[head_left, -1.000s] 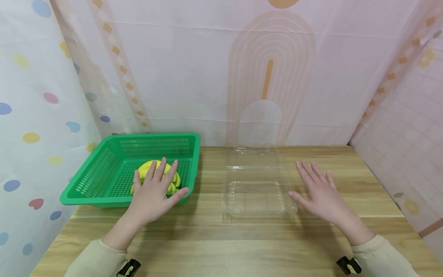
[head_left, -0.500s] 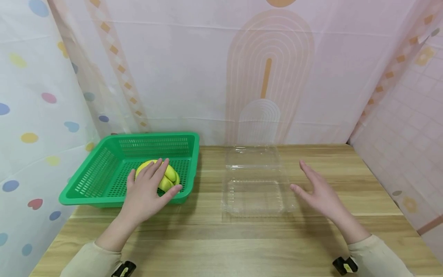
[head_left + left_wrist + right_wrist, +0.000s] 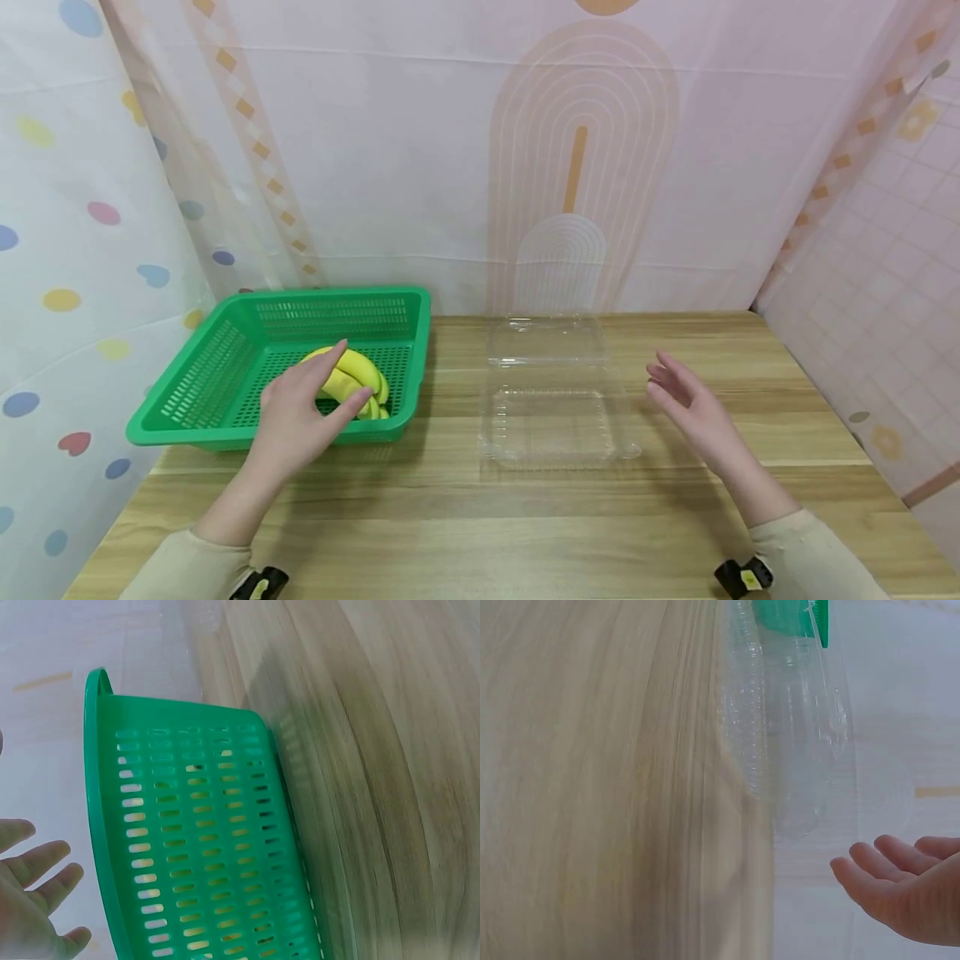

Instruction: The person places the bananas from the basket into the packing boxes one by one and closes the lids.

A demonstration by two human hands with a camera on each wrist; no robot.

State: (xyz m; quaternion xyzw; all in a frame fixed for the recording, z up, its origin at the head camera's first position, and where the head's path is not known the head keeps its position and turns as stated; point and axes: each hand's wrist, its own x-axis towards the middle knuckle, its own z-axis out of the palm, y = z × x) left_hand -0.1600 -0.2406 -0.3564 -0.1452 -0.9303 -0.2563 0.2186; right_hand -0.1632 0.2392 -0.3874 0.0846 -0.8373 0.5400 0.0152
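In the head view a bunch of bananas point(image 3: 352, 375) lies in a green plastic basket point(image 3: 247, 436), partly covered by my left hand point(image 3: 296, 408). That hand hovers over the basket's near side with relaxed fingers and holds nothing; in the left wrist view its fingers point(image 3: 52, 885) stand above the rim, apart from the basket. A clear plastic clamshell box point(image 3: 555, 425) lies with its lid folded back on the table. To the right of this box my right hand point(image 3: 697, 417) floats with loosely bent fingers and nothing in it.
The wooden table point(image 3: 480, 542) reaches back to a patterned curtain point(image 3: 405, 167). More printed cloth hangs at the left and right sides. A dark wrist strap point(image 3: 258, 583) sits on the left sleeve, another strap point(image 3: 742, 577) on the right.
My left hand has drawn slightly left and turned edge-on, its spread fingers coming together. The right hand has turned too, its fingers now loosely bent. Basket, bananas and box stay in place.
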